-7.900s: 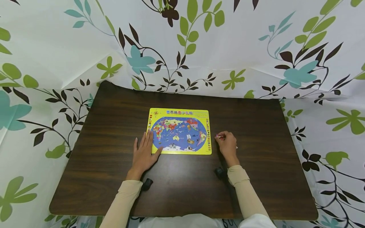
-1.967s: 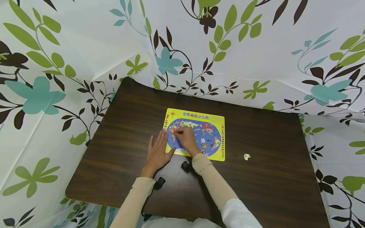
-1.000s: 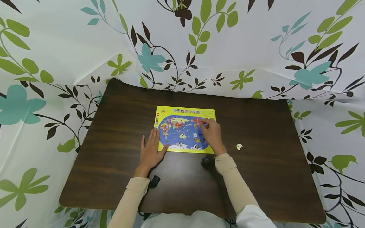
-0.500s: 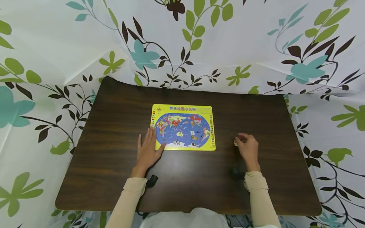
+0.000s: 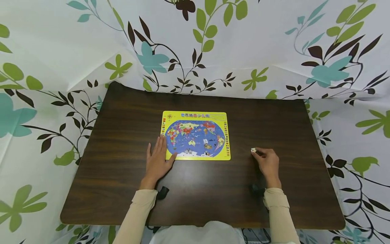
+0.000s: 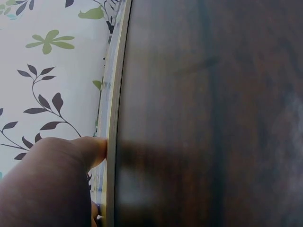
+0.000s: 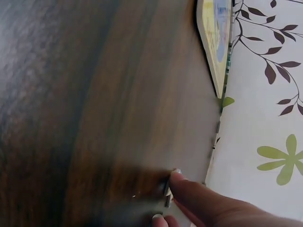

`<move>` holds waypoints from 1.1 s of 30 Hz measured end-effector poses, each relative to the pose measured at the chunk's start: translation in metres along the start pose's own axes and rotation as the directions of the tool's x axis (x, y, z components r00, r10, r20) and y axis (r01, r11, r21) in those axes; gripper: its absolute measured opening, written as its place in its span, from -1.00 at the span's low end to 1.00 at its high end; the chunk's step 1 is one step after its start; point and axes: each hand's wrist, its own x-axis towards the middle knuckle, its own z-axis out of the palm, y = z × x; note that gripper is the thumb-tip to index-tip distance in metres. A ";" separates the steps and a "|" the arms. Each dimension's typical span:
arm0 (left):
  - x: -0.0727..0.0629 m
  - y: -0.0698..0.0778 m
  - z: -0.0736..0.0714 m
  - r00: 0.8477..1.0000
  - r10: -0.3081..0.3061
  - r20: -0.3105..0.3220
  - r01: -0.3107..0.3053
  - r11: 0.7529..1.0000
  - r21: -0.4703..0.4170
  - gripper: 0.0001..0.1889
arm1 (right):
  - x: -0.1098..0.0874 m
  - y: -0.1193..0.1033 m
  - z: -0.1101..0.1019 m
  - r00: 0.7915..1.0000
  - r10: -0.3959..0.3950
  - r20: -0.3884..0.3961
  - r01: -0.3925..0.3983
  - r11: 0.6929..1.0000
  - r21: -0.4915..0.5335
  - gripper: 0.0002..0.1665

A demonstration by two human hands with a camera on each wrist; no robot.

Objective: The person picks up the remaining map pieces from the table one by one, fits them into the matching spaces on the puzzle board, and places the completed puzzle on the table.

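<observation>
A yellow-bordered world map puzzle [image 5: 196, 139] lies flat on the table, with Chinese lettering along its top. My left hand [image 5: 156, 164] rests with its fingers straight on the lower left corner. In the left wrist view the thumb [image 6: 94, 149] touches the edge of the board [image 6: 112, 118]. Well to the right of the puzzle, my right hand [image 5: 268, 164] pinches a small pale puzzle piece [image 5: 253, 149] between thumb and fingertips. From the right wrist the piece [image 7: 168, 193] shows edge-on, close over the tabletop, largely covered by the fingers.
The dark wood table [image 5: 128, 128] has rounded front corners and extends well past the puzzle on both sides. Behind and beside it hangs a white curtain [image 5: 219, 61] with leaf and flower prints. Each wrist wears a black camera.
My right hand was over the puzzle's left part, then its right part. It has since moved right to the piece lying on the table and picked it up. My left hand stays put.
</observation>
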 end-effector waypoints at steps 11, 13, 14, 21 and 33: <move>-0.001 0.001 0.000 1.000 0.002 0.004 -0.002 1.000 -0.005 -0.06 | 0.003 -0.002 -0.001 0.996 0.088 0.017 -0.089 0.991 0.102 -0.70; -0.001 0.001 0.000 1.000 0.000 0.006 0.000 1.000 -0.004 -0.06 | 0.003 -0.006 0.000 0.998 0.068 0.003 -0.068 0.989 0.133 -0.74; -0.001 0.001 0.000 1.000 0.000 0.007 0.000 1.000 -0.003 -0.06 | 0.002 -0.007 0.001 0.998 0.055 -0.005 -0.053 0.988 0.148 -0.76; -0.001 0.000 0.000 1.000 0.002 -0.010 -0.002 1.000 -0.007 -0.06 | 0.007 -0.027 0.010 1.000 -0.021 -0.004 0.022 0.971 0.237 -0.70; -0.001 -0.001 0.000 1.000 -0.008 0.016 0.008 1.000 0.006 -0.05 | 0.011 -0.071 0.026 0.991 -0.040 0.129 -0.016 0.913 0.407 -0.77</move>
